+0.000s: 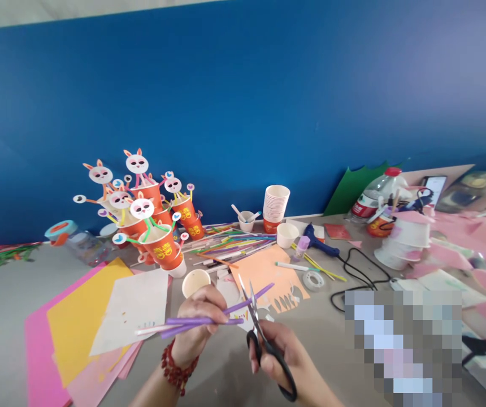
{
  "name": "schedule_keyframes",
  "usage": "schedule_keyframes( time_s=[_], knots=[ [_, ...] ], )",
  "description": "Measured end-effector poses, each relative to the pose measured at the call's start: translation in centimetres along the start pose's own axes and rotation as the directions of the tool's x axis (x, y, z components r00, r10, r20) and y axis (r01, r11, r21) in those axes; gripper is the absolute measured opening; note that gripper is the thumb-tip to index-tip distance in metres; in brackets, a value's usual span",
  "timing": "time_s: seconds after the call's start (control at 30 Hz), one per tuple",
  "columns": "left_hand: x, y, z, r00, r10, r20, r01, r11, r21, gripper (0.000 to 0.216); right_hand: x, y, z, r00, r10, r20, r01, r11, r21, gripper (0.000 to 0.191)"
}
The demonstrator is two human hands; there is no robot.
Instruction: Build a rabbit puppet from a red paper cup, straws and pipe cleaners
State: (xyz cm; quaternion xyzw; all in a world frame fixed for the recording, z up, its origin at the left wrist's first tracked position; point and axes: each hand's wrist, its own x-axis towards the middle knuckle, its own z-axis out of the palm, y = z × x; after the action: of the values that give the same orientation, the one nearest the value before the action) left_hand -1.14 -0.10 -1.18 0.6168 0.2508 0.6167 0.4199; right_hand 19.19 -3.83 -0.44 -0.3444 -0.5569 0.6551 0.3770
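Note:
My left hand (198,314), with a red bead bracelet at the wrist, is closed around several purple straws (196,321) and a whitish-pink one. One purple straw (264,291) slants up to the right from my fingers, between the blades of the scissors (255,316). My right hand (283,347) grips the black handles of these scissors, with the blades partly apart and pointing away from me. Just beyond my left hand stands a white paper cup (196,282). An orange paper sheet (268,271) with cut-out edges lies behind the scissors.
Orange paper cups with rabbit faces (162,249) stand at the back left, beside coloured paper sheets (77,305). Loose coloured straws (234,243) and a cup stack (276,206) line the back. A blue glue gun (319,243) trails its cord to the right, near a bottle (372,195).

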Motion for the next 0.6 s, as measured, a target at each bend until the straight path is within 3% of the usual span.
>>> schedule_keyframes(
  time_s=[0.27, 0.6],
  knots=[
    [0.2, 0.8, -0.1, 0.997, 0.012, 0.081, -0.020, 0.994, 0.109, 0.015, 0.0, -0.1, -0.1, 1.000, 0.010, -0.011, -0.010, 1.000, -0.015, 0.066],
    [0.5, 0.8, -0.1, 0.996, -0.004, 0.092, 0.000, 0.999, 0.039, 0.014, -0.5, 0.7, -0.6, 0.999, 0.013, 0.037, -0.014, 0.999, 0.029, 0.066]
  ],
)
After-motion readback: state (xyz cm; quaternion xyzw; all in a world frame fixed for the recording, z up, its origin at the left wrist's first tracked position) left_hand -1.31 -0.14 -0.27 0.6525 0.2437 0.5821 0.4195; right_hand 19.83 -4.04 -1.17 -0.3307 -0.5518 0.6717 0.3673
